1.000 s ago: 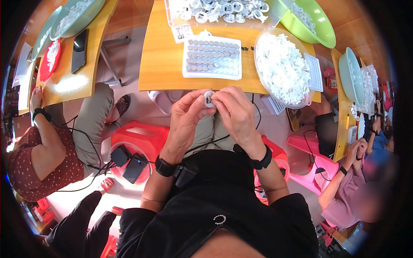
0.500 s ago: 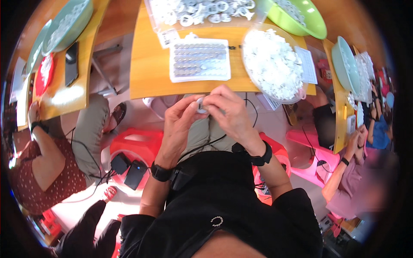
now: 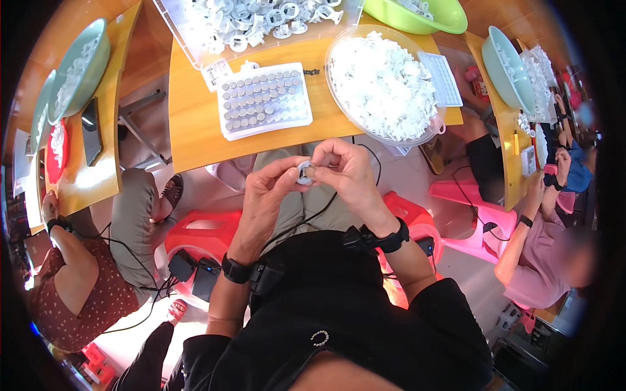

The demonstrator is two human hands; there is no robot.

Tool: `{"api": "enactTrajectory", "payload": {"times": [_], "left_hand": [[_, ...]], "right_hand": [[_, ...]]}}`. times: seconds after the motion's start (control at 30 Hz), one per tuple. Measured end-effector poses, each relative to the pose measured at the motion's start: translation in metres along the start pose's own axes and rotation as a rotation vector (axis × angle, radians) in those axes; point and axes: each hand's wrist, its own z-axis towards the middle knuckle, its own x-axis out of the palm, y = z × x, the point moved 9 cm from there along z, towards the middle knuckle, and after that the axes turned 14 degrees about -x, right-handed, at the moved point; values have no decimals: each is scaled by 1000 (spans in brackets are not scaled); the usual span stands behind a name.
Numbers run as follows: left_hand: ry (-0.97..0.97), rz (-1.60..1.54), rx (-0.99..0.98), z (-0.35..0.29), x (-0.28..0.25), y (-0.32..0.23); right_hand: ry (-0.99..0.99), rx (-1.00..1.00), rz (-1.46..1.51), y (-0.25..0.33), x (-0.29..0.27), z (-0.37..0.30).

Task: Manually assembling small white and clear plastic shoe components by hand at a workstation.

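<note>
Over my lap, just off the table's front edge, my left hand (image 3: 269, 186) pinches a small round white plastic casing (image 3: 302, 178) between thumb and fingers. The casing has a dark opening in its face. My right hand (image 3: 344, 171) is closed at the casing's right side, thumb and index finger pressing on a small grey disc that looks like a button cell (image 3: 310, 172). The fingertips partly hide it. Beyond my hands lies a white tray (image 3: 266, 132) with rows of silver button cells; some slots in its near right part hold none.
On the table (image 3: 195, 140) stand a clear bin (image 3: 179, 39) of white ring-shaped parts, a round clear tub (image 3: 330, 72) of white pieces and a green basin (image 3: 398, 25). A white slotted tray (image 3: 450, 85) is at right. Co-workers sit at both sides; cables hang near my legs.
The view has shifted, so the table and its trays sit further left. My hands stay together at the casing, whose dark opening now shows more, with the grey disc against it.
</note>
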Motion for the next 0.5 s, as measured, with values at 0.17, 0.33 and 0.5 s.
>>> {"api": "enactTrajectory", "payload": {"times": [0.17,0.33,0.5], "left_hand": [[14,-240,-74,8,6,13],[16,-231,-104,13,13,15],[50,-222,-135,14,20,21]], "right_hand": [[-44,19,68,5,-10,3],[-45,-112,-143,16,-14,-1],[-146,-121,-305,33,-29,-8]]}}
